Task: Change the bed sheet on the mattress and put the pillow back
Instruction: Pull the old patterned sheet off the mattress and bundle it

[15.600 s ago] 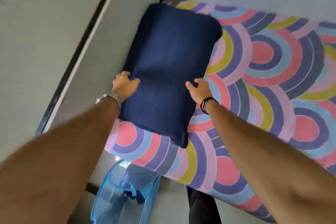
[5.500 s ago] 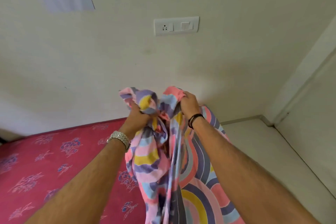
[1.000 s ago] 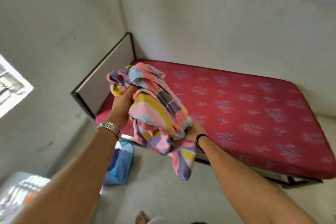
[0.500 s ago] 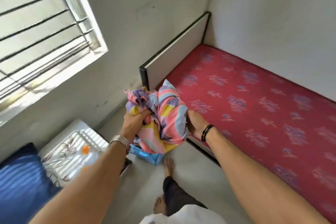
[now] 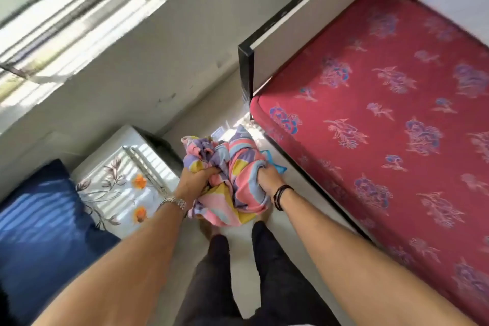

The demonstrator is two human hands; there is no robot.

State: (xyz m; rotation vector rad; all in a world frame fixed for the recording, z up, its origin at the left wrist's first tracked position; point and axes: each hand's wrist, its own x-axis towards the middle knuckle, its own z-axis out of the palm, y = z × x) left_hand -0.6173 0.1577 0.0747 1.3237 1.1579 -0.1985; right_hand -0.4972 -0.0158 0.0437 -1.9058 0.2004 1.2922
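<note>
The bunched-up sheet with coloured circles (image 5: 227, 174) hangs low in front of my legs, over the floor beside the bed. My left hand (image 5: 194, 181) grips its left side and my right hand (image 5: 267, 177) grips its right side. The bare red mattress (image 5: 391, 119) with blue flowers lies on the bed at the right, uncovered. The dark blue pillow (image 5: 39, 225) rests at the lower left. Beside it lies a folded white sheet with orange flowers (image 5: 119, 190) on a low surface.
A blue mesh basket (image 5: 275, 164) peeks out behind the bundle, mostly hidden by it. The bed's headboard (image 5: 299, 26) stands between mattress and wall. A barred window (image 5: 66, 8) is at the upper left. My legs stand on the pale floor below.
Both hands have lowered the bundled sheet toward the floor near the blue basket. My view has tilted further down and left, bringing the pillow and folded floral sheet closer.
</note>
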